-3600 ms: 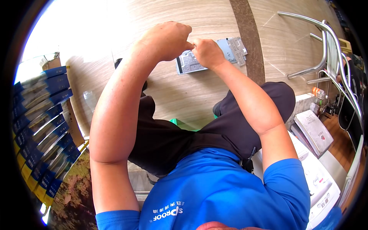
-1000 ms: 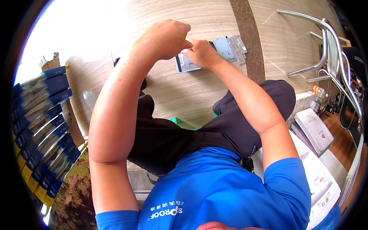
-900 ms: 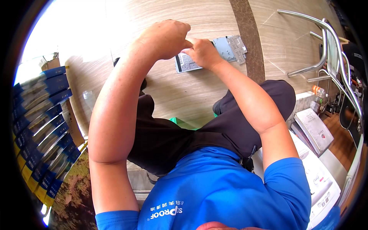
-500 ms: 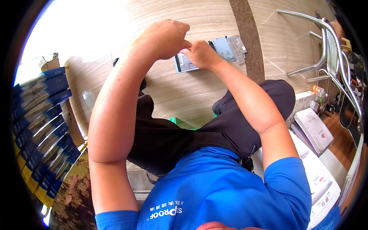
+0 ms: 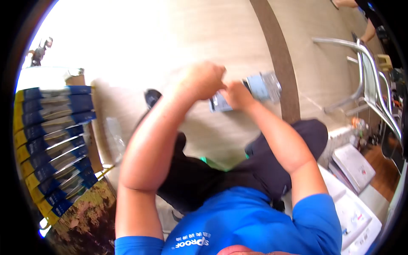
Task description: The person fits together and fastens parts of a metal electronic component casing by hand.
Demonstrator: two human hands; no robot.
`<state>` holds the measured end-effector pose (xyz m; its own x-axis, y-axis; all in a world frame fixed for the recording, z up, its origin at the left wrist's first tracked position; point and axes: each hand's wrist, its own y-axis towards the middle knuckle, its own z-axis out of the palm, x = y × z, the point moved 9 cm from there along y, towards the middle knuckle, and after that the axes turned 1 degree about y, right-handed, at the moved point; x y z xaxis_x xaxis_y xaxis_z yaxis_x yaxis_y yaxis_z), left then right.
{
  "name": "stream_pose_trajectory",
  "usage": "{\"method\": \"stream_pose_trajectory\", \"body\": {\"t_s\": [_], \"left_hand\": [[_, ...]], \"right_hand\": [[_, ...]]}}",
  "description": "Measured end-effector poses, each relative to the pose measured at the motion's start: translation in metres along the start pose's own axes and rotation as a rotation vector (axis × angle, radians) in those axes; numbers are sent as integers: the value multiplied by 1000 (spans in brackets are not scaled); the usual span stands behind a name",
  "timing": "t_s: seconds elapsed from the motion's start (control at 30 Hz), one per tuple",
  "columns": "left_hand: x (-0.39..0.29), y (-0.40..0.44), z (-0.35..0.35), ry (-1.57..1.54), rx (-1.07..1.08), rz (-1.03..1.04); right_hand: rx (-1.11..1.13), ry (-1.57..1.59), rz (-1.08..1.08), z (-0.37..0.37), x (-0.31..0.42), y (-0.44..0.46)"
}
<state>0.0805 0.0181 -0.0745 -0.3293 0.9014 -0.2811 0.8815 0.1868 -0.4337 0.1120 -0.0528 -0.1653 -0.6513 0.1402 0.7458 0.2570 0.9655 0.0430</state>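
Basically, grey metal unit (image 5: pixel 257 87) lies on floor (image 5: pixel 204 131), far side, part-hidden by right hand (image 5: pixel 239 95); left hand (image 5: pixel 204 80) just left. Fingers curled on both, can't tell if gripping sth. Chair (image 5: pixel 370 78) far right, blue/yellow pkgs (image 5: pixel 46 153) left.

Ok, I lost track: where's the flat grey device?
In the head view, the flat grey device lies on the floor, above and right of centre, partly covered by the right hand, just left of the dark strip.

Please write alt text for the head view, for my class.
A person's bare left hand and right hand, close together, partly hide flat grey-blue metallic parts on a beige floor. Blue-and-yellow packages line the left.
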Motion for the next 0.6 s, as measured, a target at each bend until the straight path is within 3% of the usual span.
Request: {"method": "stream_pose_trajectory", "body": {"t_s": [0.1,0.33,0.6], "left_hand": [[-8,-9,-14,-8,51,-18],[-8,-10,-11,-52,29,6],[-9,-10,-14,-66,0,17]], "right_hand": [[20,2,-27,-1,5,1],[-10,141,164,-11,5,-3],[-18,71,57,-1,-5,-2]]}}
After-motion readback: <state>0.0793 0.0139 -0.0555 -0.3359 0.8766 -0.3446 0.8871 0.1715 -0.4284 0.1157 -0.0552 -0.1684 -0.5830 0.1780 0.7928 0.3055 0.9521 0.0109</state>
